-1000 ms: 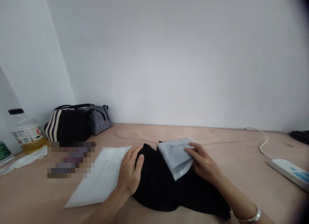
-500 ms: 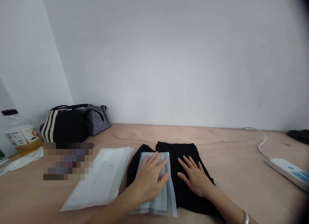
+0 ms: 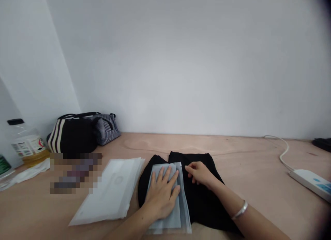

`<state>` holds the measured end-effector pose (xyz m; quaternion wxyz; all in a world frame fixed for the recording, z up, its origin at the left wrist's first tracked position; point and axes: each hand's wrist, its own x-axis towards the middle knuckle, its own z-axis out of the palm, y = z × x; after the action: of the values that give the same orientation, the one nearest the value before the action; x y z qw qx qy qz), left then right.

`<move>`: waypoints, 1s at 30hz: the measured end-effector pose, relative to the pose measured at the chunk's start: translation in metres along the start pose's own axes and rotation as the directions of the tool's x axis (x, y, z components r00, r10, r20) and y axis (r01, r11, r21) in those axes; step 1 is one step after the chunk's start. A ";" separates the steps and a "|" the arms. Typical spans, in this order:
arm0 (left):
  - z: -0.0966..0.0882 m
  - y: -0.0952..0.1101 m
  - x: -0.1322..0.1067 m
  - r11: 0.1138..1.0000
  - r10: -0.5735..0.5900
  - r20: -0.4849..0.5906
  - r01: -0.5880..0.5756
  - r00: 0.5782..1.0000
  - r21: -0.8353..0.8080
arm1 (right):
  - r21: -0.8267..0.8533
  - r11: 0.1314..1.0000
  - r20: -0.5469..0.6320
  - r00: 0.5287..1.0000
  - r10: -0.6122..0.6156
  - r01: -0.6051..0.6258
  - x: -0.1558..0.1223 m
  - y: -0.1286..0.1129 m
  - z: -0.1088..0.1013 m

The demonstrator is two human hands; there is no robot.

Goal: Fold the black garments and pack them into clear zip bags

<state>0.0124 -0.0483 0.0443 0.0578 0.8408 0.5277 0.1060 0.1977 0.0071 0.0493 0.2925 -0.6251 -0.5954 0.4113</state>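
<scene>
A folded black garment (image 3: 204,202) lies on the wooden table (image 3: 248,171) in front of me. A pale translucent plastic bag (image 3: 181,216) lies over its left part. My left hand (image 3: 161,191) rests flat on that bag with fingers spread. My right hand (image 3: 198,173) sits on the black garment just right of the bag's top edge, its fingers curled together near the bag's corner; whether they pinch the bag or the cloth I cannot make out. A silver bracelet (image 3: 240,209) is on my right wrist.
A stack of pale plastic bags (image 3: 111,191) lies left of the garment. A striped bag (image 3: 80,133) stands in the back left corner beside an oil bottle (image 3: 26,143). A white power strip (image 3: 310,181) with its cable sits at the right.
The plastic bag went from my right hand down onto the garment's left part, and my left hand now presses it flat. My right hand has drawn in and curled its fingers beside the bag.
</scene>
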 end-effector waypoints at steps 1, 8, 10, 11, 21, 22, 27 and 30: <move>0.001 -0.001 0.000 1.000 0.004 -0.008 -0.004 1.000 0.001 | 0.033 0.999 0.030 0.999 0.041 -0.041 0.008 -0.004 0.005; 0.009 -0.004 0.001 1.000 0.008 -0.033 -0.008 0.999 0.010 | 0.199 0.970 0.053 0.990 0.134 -0.142 0.040 -0.005 0.031; 0.009 -0.004 0.001 1.000 0.006 -0.032 -0.006 0.999 0.014 | 0.225 0.963 0.059 0.988 0.140 -0.150 0.037 -0.003 0.032; 0.009 -0.003 0.001 1.000 0.005 -0.034 -0.005 0.999 0.017 | 0.233 0.961 0.070 0.988 0.139 -0.152 0.034 -0.003 0.032; 0.012 -0.004 0.003 0.999 0.000 -0.053 0.001 0.999 0.033 | 0.133 0.978 0.267 0.956 0.124 -0.164 -0.031 -0.005 0.024; 0.012 -0.004 0.003 0.999 0.001 -0.057 0.001 0.998 0.032 | 0.123 0.978 0.285 0.950 0.125 -0.166 -0.039 -0.005 0.025; 0.015 -0.004 0.003 1.000 0.006 -0.076 -0.004 0.997 0.030 | 0.044 0.977 0.381 0.907 0.178 -0.210 -0.081 0.006 0.032; 0.016 -0.004 0.004 1.000 0.012 -0.086 -0.009 0.996 0.026 | 0.008 0.981 0.430 0.886 0.173 -0.196 -0.096 0.011 0.028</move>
<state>0.0145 -0.0433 0.0284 0.0236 0.8389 0.5266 0.1357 0.1841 -0.0919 0.0418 0.1307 -0.5660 -0.5720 0.5792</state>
